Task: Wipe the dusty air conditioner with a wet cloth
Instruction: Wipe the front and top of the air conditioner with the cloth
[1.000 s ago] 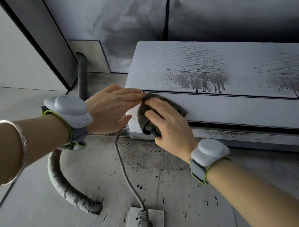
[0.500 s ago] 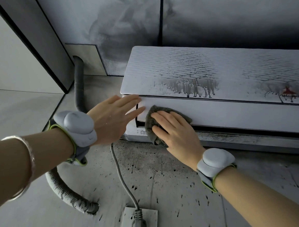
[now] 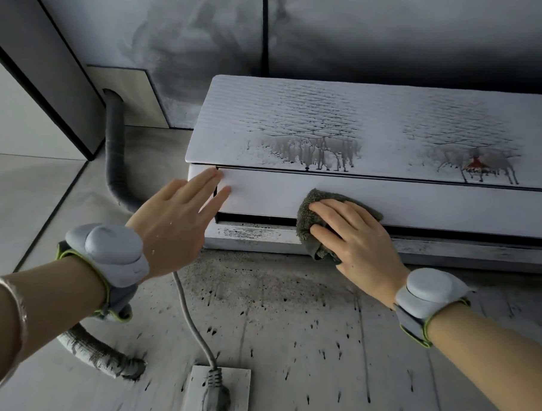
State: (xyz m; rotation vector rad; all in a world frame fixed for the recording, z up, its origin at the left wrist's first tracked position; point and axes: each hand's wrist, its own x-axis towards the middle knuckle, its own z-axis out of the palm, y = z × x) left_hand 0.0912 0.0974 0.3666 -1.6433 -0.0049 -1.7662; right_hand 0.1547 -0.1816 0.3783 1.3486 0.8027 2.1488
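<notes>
A white air conditioner (image 3: 384, 119) hangs on the wall, its front panel streaked with dark dust and drip marks. My right hand (image 3: 355, 236) presses a grey cloth (image 3: 307, 216) flat against the lower flap, a little in from the unit's left end. My left hand (image 3: 177, 222) is open, fingers spread, with its fingertips resting on the left end of the flap. Both wrists carry grey bands with green trim.
A grey wrapped hose (image 3: 115, 150) runs from a wall hole past the unit's left end. A power cord (image 3: 187, 311) leads to a plug in a socket (image 3: 216, 394). The wall below the unit is spattered with dark dust.
My right hand has slid the cloth to the right along the lower flap, away from the left end. My left hand has opened flat and stays at that end.
</notes>
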